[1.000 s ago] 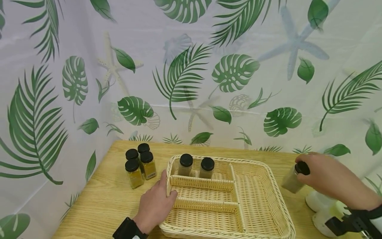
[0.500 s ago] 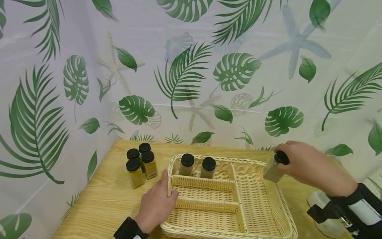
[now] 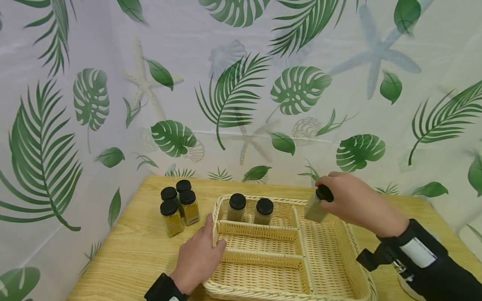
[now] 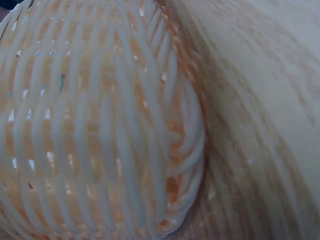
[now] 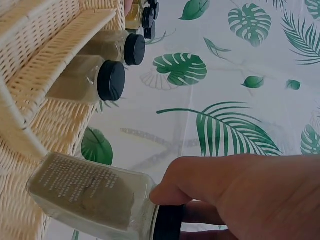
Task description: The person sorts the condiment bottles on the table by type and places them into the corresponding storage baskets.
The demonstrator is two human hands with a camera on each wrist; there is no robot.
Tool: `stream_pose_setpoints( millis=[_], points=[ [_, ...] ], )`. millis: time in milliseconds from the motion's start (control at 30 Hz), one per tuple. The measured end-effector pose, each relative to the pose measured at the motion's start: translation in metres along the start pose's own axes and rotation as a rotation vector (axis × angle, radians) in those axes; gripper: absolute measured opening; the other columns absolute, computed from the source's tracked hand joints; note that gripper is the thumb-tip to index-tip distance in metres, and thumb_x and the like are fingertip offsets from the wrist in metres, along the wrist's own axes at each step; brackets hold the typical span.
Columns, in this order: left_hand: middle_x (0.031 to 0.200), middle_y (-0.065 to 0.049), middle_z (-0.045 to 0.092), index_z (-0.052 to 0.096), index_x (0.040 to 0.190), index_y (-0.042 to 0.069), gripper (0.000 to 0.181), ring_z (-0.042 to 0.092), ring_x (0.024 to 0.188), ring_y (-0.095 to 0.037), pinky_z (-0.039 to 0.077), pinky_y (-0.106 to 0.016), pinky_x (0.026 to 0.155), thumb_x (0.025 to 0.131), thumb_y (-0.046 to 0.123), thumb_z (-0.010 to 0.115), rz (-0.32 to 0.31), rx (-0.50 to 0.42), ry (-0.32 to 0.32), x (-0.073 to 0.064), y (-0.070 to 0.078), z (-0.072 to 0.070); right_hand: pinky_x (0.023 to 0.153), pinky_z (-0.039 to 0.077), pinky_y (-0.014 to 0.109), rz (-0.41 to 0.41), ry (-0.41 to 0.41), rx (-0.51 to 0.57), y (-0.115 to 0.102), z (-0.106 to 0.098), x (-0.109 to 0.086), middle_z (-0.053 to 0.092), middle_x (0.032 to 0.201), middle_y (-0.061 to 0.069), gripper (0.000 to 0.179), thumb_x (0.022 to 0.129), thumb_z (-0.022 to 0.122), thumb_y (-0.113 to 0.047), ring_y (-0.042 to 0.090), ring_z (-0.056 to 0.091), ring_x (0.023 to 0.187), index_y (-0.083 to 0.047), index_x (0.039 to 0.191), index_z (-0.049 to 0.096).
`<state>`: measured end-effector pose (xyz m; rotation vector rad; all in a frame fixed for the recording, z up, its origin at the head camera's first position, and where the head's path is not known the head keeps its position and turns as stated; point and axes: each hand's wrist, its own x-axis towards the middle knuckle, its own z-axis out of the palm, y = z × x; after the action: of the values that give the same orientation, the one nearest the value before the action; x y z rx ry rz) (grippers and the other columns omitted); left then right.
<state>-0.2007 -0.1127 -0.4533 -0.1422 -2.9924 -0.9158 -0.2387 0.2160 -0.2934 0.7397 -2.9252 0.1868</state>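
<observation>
Leaf-printed sheeting (image 3: 244, 96) backs the wood-grain table (image 3: 120, 259), where our right hand (image 3: 352, 200) pinches a glass powder jar (image 3: 314, 210) by its black lid (image 3: 324, 194). From that hand the jar's long axis slants down and leftward over the far part of the divided wicker basket (image 3: 327, 255), right of two similar jars (image 3: 265, 207) in the rear compartment (image 3: 284, 216) (our left hand (image 3: 197, 259), farther off, grips the left rim (image 3: 216, 211)).

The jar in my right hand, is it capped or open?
Capped: the black lid sits on the jar, where the right hand grips.
</observation>
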Motion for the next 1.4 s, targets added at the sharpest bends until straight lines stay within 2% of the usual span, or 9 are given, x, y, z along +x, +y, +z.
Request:
stream_pose_setpoints(
  millis=[333,600,767,900,1167,1300,1400],
  points=[
    [0.135,-0.014,0.052,0.017,0.152,0.007,0.074,0.060,0.097,-0.030,0.049,-0.049,0.067,0.094,0.040,0.049,-0.012,-0.007,-0.012,0.001,0.001,-0.001,0.060,0.047,0.034,-0.063,0.037,0.026,-0.015,0.019,0.024,0.063,0.092,0.009,0.033,0.078,0.071,-0.014,0.018,0.052,0.074,-0.001,0.108,0.067],
    [0.134,-0.015,0.053,0.018,0.152,0.007,0.074,0.060,0.096,-0.030,0.049,-0.049,0.066,0.094,0.040,0.049,-0.014,-0.007,-0.005,0.001,0.002,0.000,0.060,0.046,0.031,-0.108,0.045,0.048,-0.022,0.033,0.032,0.061,0.091,0.006,0.029,0.078,0.071,-0.012,0.016,0.051,0.074,-0.001,0.105,0.067],
    [0.133,-0.016,0.054,0.019,0.152,0.006,0.073,0.061,0.094,-0.030,0.049,-0.049,0.064,0.094,0.039,0.049,-0.007,-0.001,0.004,0.001,0.002,0.000,0.058,0.045,0.030,-0.121,0.023,0.054,-0.024,0.040,0.034,0.059,0.088,0.006,0.030,0.078,0.071,-0.010,0.014,0.050,0.071,-0.001,0.106,0.067],
    [0.132,-0.015,0.055,0.020,0.152,0.007,0.073,0.062,0.091,-0.030,0.049,-0.047,0.061,0.093,0.039,0.049,-0.005,0.003,0.014,0.001,0.001,0.000,0.057,0.045,0.029,-0.137,0.004,0.055,-0.024,0.047,0.036,0.057,0.082,0.004,0.024,0.078,0.072,-0.009,0.014,0.049,0.069,-0.003,0.101,0.068],
    [0.132,-0.015,0.055,0.020,0.151,0.007,0.073,0.061,0.093,-0.029,0.049,-0.048,0.063,0.093,0.039,0.049,-0.018,-0.001,0.013,0.001,0.003,0.000,0.055,0.041,0.029,-0.150,-0.045,0.054,-0.025,0.062,0.037,0.056,0.079,0.003,0.018,0.079,0.070,-0.005,0.014,0.046,0.065,-0.004,0.097,0.069],
    [0.131,-0.013,0.056,0.021,0.151,0.008,0.073,0.061,0.093,-0.028,0.050,-0.047,0.062,0.093,0.039,0.050,-0.018,0.003,0.016,0.001,0.003,0.000,0.054,0.035,0.029,-0.178,-0.051,0.057,-0.025,0.069,0.037,0.052,0.073,0.002,0.008,0.080,0.070,-0.005,0.014,0.040,0.062,-0.008,0.087,0.067],
    [0.130,-0.012,0.056,0.021,0.151,0.008,0.073,0.061,0.094,-0.027,0.050,-0.047,0.063,0.093,0.039,0.050,-0.016,0.007,0.018,0.001,0.003,0.000,0.053,0.033,0.029,-0.190,-0.057,0.062,-0.026,0.073,0.037,0.048,0.070,0.002,0.008,0.080,0.071,-0.007,0.014,0.038,0.060,-0.010,0.080,0.063]
  ],
)
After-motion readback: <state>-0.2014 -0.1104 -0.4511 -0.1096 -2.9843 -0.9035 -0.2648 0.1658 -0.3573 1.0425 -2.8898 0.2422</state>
